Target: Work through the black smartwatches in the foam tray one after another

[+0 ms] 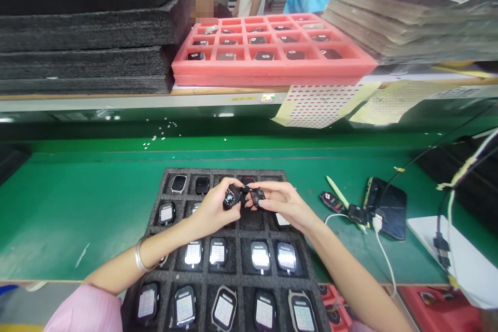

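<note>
My left hand [218,205] is closed around a smartwatch [231,196] whose dark face shows a lit dial. Close beside it, the fingers of my right hand [278,201] pinch a small, dark, shiny piece [257,196]; its kind is not clear. Both hands are above a black foam tray [238,275] divided into square compartments. Smartwatches sit in many of these, several with white lit screens, such as one watch [260,256] below my right hand. My hands and forearms cover part of the tray.
On the green table [97,192] at right lie a black power bank-like slab [385,208], a light green pen [337,192] and cables. The shelf above carries a pink foam tray [272,73], stacked black foam [85,36] and stacked clear trays [412,21]. People stand behind.
</note>
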Demonstrator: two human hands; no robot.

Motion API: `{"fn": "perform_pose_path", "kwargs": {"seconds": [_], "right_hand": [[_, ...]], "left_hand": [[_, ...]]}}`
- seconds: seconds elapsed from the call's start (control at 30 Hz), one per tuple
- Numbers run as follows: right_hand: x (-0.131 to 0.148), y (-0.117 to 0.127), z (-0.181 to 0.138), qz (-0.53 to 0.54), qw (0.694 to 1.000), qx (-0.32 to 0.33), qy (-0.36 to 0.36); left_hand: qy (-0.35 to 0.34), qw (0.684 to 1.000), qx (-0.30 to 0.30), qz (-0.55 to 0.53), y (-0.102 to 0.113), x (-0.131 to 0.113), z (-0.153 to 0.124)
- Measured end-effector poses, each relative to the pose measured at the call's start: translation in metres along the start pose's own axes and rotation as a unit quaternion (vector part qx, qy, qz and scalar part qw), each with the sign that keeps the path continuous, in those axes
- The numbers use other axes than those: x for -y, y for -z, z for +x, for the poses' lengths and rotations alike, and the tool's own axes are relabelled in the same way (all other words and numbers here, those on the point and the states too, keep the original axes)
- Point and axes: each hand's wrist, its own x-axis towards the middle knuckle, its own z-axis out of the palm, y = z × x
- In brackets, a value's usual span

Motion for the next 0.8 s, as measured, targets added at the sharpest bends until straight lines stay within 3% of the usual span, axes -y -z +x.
{"fn": "perform_pose_path", "kwargs": {"seconds": [0.23, 0.8], "right_hand": [[0.0023, -0.0007, 0.0000, -0.014, 1.000, -0.025, -0.005], [0.0036, -0.0016, -0.0019, -0.012, 1.000, -0.005, 0.002]], "left_hand": [[0.000, 1.000, -0.005, 0.009, 0.0009, 0.0000, -0.0003], [0.009, 1.000, -0.016, 0.003, 0.0000, -0.0010, -0.0001]]}}
